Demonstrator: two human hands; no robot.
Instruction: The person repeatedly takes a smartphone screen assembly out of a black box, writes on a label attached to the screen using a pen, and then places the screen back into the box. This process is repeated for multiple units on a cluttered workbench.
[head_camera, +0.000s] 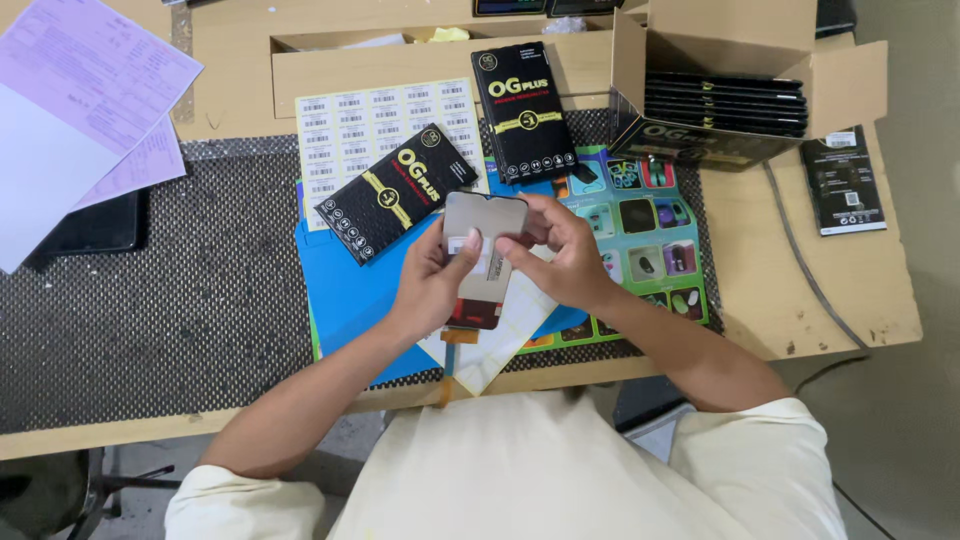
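A pale cream shirt (560, 470) fills the near edge, its short sleeves giving way to two bare forearms that meet over the table (820, 290). The left hand (432, 285) clasps a phone display panel (483, 255) from the side, thumb pressed on its grey back; the right hand (565, 255) pinches the panel's upper edge, so both grips are closed on it. The panel is held above a blue mat (340, 290), with an orange flex ribbon (458, 337) dangling from its lower end. It looks thin, rigid, light and breakable, with a smooth glassy face likely to slip; the edges seem the safest hold, away from the ribbon. Under the hands lies a white backing sheet (500, 350). Beyond, two flat black retail packets (395, 192) with yellow lettering rest on a sheet of barcode stickers (345, 125). A dark woven mesh mat (200, 290) covers the wood. Farthest, an open cardboard box (730, 60) holds stacked black packets.
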